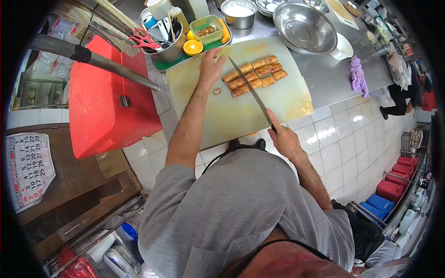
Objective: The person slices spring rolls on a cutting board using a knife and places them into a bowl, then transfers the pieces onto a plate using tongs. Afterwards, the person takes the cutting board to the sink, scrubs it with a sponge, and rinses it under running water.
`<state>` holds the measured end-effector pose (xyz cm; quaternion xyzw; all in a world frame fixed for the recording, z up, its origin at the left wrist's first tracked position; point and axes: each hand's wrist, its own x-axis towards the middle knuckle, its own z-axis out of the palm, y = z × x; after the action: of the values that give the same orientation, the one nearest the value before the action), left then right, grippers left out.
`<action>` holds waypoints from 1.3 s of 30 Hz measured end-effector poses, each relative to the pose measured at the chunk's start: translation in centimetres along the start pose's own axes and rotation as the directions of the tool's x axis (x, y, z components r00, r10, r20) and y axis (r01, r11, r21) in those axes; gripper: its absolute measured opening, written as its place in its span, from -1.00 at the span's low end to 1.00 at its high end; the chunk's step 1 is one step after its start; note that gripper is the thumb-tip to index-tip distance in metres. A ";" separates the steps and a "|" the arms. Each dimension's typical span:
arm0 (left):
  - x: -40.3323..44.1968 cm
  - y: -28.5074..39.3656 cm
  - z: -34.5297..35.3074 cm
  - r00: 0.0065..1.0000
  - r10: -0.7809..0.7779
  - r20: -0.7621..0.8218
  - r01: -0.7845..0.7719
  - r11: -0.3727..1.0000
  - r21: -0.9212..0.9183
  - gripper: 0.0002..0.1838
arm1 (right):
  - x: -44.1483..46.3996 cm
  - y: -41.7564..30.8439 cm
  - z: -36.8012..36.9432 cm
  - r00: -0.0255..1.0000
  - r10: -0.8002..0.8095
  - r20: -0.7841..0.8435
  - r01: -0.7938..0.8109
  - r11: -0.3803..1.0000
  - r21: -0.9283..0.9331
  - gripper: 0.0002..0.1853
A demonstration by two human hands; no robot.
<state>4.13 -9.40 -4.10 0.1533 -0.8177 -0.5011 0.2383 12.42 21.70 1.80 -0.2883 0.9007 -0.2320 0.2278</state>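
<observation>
Golden-brown fried rolls (pixel 252 82) lie in three rows on a large pale cutting board (pixel 204 123), with cuts across them toward their right ends. My right hand (pixel 283 139) is closed round the handle of a long kitchen knife (pixel 252 88). Its blade slants up and left across the rolls; whether it touches them I cannot tell. My left hand (pixel 212 68) is just left of the rolls, close to the knife's tip, fingers apart and holding nothing. A small cut-off end piece (pixel 217 91) rests on the board below that hand.
Behind the board's left corner, a tray holds a utensil pot (pixel 169 50), red-handled scissors (pixel 143 39), a halved orange (pixel 193 47) and a green container (pixel 206 28). Metal bowls (pixel 305 28) stand behind the board. A purple cloth (pixel 358 76) lies right; a red cooler (pixel 111 97) stands left.
</observation>
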 end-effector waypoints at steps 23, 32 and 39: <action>6.2 -0.2 6.9 0.935 -0.186 0.303 -0.045 0.783 0.620 -0.45 | 0.8 -0.7 -0.5 0.997 0.061 0.042 -0.051 0.979 -0.196 -0.30; 5.6 -0.6 7.0 0.927 -0.218 0.306 -0.037 0.758 0.651 -0.52 | 1.0 -0.8 -0.5 0.992 0.088 0.088 -0.073 0.984 -0.164 -0.29; 4.9 -1.3 7.5 0.953 -0.092 0.289 -0.125 0.749 0.651 -0.56 | 1.5 0.2 1.0 0.980 0.151 0.133 -0.131 0.980 -0.149 -0.31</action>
<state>-4.01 -6.75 -6.96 0.1416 -0.9697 -0.1939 0.0447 11.82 20.61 0.45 -0.2548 0.9141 -0.1305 0.2872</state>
